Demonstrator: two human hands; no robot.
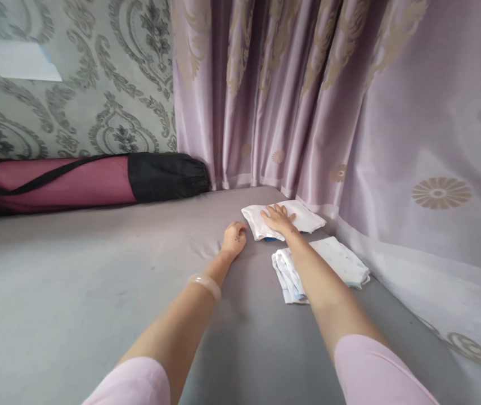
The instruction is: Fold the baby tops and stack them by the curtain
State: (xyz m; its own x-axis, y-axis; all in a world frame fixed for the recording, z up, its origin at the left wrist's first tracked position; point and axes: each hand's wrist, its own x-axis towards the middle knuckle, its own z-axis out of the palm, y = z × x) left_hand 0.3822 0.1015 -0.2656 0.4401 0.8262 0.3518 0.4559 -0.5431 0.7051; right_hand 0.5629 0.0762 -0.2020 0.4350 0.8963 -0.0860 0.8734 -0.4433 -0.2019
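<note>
A: Is there some writing which you can read here?
B: No, I can read no word, number or brand anywhere.
A: And the white rectangle (23, 61) on the wall (117, 112)?
B: It looks plain to me; I can make out no letters.
A: The small dark marks (237, 238) on the left hand (234, 237)?
B: They are too small to tell.

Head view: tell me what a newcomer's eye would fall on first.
Shiny mauve curtains with gold motifs fill the upper right. Beneath them, the right hand lies spread on a folded white cloth, the left hand beside it on the grey sheet. At left, a tubular pink-and-black fabric bag lies along the patterned grey wall.
</note>
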